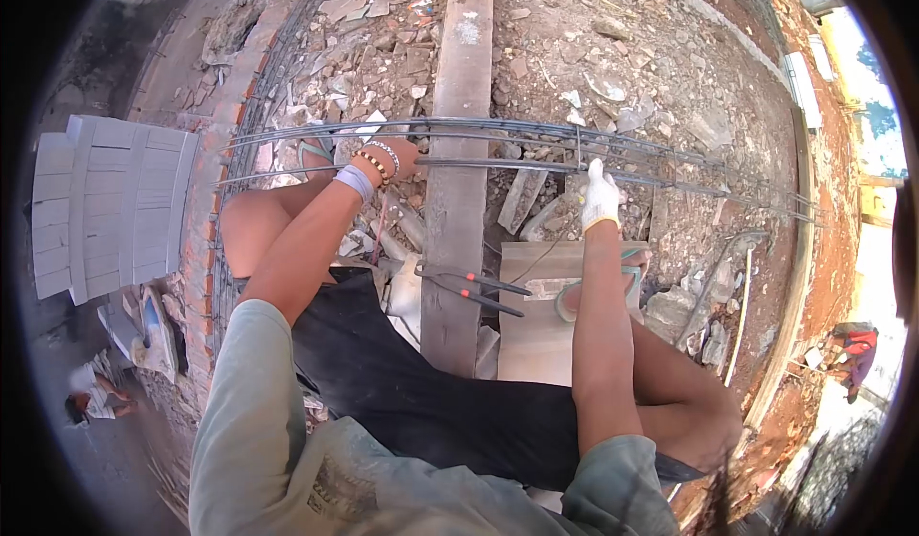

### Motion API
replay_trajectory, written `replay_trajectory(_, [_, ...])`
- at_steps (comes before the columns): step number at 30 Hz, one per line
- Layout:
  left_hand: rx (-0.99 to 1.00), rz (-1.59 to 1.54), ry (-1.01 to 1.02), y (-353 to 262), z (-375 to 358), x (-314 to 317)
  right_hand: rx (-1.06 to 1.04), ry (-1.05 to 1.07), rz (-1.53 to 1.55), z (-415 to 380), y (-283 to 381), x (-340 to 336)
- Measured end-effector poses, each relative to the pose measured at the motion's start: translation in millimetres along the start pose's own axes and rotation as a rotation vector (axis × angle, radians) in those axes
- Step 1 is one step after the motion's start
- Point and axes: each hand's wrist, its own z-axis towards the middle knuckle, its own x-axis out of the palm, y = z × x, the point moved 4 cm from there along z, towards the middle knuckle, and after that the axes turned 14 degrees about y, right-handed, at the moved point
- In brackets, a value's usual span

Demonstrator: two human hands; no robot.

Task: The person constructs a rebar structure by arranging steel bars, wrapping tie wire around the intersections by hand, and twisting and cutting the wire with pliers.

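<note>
A long cage of thin steel rebar [517,132] lies across in front of me, over a wooden plank. My left hand [397,157], bare and wearing bracelets, is closed at a lower bar, left of the plank; its fingertips are partly hidden. My right hand [600,197], in a white glove, is closed round the lower rebar beside a stirrup [578,146]. Nearer my lap, a pair of pincers [471,285] with dark handles and red-orange marks rests on the wooden plank [458,201], handles pointing right.
Broken rubble [593,48] covers the ground on both sides of the plank. Stacked grey blocks [113,209] stand at left beside a brick edge [206,287]. A pale board [536,345] lies under my sandalled foot. Two other people, one at left [99,390], one at right [852,352], are farther off.
</note>
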Motion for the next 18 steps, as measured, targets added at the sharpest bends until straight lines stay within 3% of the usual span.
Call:
replay_trajectory(5, [-0.017,0.01,-0.006,1.3,10.2,-0.2,-0.012,-0.022,-0.014,13.5,-11.9,-4.4])
replay_trajectory(11, [-0.146,0.052,0.161,-6.6,15.2,-16.8,-0.159,-0.075,0.023,14.8,-15.6,-0.6])
replay_trajectory(14, [-0.146,0.08,0.19,-16.1,17.4,-24.6,-0.07,-0.02,0.006,5.4,-6.5,1.0])
replay_trajectory(16, [-0.139,0.108,0.252,-30.9,13.6,-39.3,-0.139,-0.083,-0.012,1.1,-2.5,4.8])
replay_trajectory(18, [0.003,0.074,-0.07,-58.7,7.5,-55.2,-0.172,-0.106,-0.096,8.7,-8.4,0.1])
